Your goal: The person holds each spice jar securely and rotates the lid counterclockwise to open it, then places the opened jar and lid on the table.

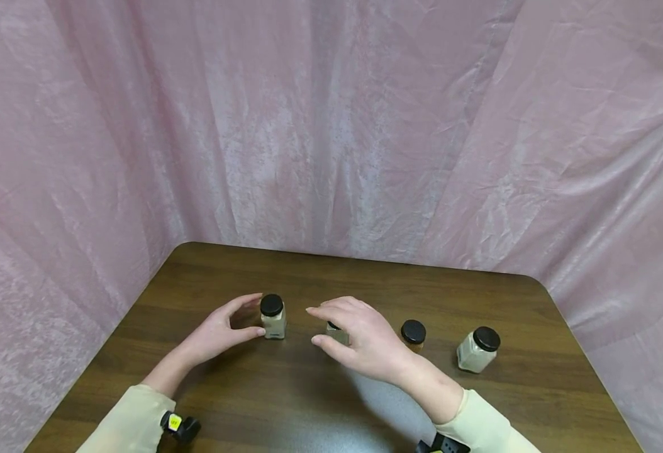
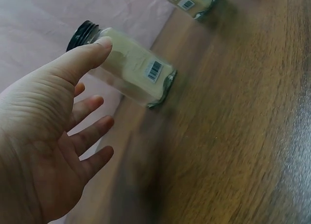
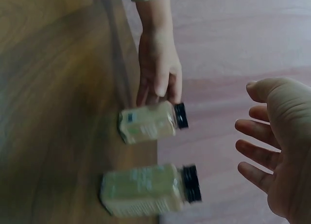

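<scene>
A square glass jar with a black lid and pale contents (image 1: 275, 324) stands upright on the left part of the table. My left hand (image 1: 221, 330) is beside it, thumb tip and forefinger right at its side. In the left wrist view the thumb overlaps the jar (image 2: 133, 71), while the other fingers are spread loosely away from it. My right hand (image 1: 360, 333) hovers with fingers apart and nothing between them. Behind it, partly hidden, stands a second similar jar (image 1: 338, 333); the right wrist view shows this jar (image 3: 141, 190) apart from the fingers.
Farther right stand a black-lidded jar with brownish contents (image 1: 413, 333), partly covered by my right arm, and another pale-filled jar (image 1: 475, 352). The brown wooden table (image 1: 320, 402) has rounded far corners. A pink curtain (image 1: 331, 126) hangs behind it.
</scene>
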Demonstrator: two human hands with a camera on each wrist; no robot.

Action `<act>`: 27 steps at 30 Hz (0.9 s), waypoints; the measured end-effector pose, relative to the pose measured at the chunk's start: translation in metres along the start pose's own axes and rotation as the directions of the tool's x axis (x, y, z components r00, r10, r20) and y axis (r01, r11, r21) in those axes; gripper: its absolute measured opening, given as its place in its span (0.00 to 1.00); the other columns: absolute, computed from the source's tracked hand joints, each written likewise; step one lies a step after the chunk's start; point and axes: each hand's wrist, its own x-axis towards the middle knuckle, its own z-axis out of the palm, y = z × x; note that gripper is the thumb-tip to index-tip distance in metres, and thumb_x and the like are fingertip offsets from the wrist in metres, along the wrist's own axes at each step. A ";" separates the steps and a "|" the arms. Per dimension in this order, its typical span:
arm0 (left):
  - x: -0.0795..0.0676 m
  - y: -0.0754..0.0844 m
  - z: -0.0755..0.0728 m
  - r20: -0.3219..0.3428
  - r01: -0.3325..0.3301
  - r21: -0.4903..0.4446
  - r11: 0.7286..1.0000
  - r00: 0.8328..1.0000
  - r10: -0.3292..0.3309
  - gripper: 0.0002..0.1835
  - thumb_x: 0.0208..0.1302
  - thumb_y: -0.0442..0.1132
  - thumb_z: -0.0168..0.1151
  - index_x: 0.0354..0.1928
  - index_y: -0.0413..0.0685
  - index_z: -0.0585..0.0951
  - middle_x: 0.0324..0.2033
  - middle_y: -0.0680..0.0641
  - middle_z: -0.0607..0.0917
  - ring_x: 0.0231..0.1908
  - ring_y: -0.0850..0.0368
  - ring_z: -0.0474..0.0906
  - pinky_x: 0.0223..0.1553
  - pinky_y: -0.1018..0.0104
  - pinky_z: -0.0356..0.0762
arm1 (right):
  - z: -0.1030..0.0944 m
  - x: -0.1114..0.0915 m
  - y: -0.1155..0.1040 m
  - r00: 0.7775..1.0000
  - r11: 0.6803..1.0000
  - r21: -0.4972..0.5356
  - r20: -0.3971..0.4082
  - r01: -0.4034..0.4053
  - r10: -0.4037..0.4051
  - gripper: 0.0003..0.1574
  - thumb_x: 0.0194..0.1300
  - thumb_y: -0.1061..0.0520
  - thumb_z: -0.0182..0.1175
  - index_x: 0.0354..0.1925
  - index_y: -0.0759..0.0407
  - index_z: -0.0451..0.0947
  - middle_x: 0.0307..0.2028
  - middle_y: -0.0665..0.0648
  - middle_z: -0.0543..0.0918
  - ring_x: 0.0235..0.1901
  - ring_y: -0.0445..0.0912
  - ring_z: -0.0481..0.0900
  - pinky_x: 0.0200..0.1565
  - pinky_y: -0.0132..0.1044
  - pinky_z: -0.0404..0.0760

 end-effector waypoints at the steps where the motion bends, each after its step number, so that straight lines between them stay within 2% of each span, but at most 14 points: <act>1: 0.001 0.000 0.001 0.005 -0.002 -0.008 1.000 1.000 0.002 0.44 0.59 0.56 0.76 0.74 0.53 0.68 0.68 0.45 0.75 0.67 0.40 0.70 0.65 0.38 0.65 | 0.004 0.002 -0.001 1.000 1.000 0.005 0.004 0.004 -0.004 0.28 0.71 0.45 0.65 0.65 0.52 0.79 0.58 0.46 0.82 0.61 0.41 0.76 0.62 0.42 0.73; 7: 0.004 0.000 0.006 0.024 -0.022 -0.040 0.999 0.999 0.023 0.41 0.61 0.52 0.76 0.73 0.55 0.69 0.66 0.47 0.77 0.66 0.41 0.71 0.65 0.36 0.64 | 0.026 0.012 -0.009 0.998 0.998 0.044 0.045 -0.038 0.036 0.29 0.71 0.45 0.66 0.65 0.52 0.78 0.58 0.46 0.82 0.62 0.41 0.75 0.63 0.41 0.72; 14: 0.004 -0.004 0.009 0.037 0.011 -0.063 0.998 0.999 -0.008 0.41 0.60 0.54 0.75 0.73 0.59 0.69 0.65 0.51 0.77 0.67 0.44 0.71 0.66 0.37 0.63 | 0.047 0.017 -0.017 0.990 0.984 0.127 0.071 -0.128 0.120 0.32 0.72 0.44 0.64 0.69 0.51 0.74 0.63 0.46 0.78 0.66 0.41 0.70 0.64 0.44 0.72; 23: 0.008 -0.006 0.013 0.043 0.023 -0.090 0.996 0.999 -0.019 0.41 0.60 0.53 0.76 0.73 0.58 0.69 0.64 0.50 0.78 0.66 0.44 0.72 0.65 0.38 0.66 | 0.070 0.021 -0.023 0.973 0.940 0.251 0.032 -0.231 0.230 0.39 0.72 0.45 0.64 0.75 0.48 0.65 0.69 0.47 0.71 0.71 0.45 0.64 0.66 0.49 0.69; 27: 0.010 -0.008 0.016 0.045 0.036 -0.097 0.995 0.998 -0.032 0.42 0.59 0.53 0.77 0.73 0.56 0.69 0.63 0.49 0.78 0.65 0.45 0.73 0.64 0.40 0.68 | 0.079 0.023 -0.024 0.960 0.912 0.305 0.030 -0.274 0.279 0.43 0.71 0.45 0.64 0.77 0.47 0.61 0.73 0.49 0.66 0.74 0.49 0.58 0.68 0.55 0.66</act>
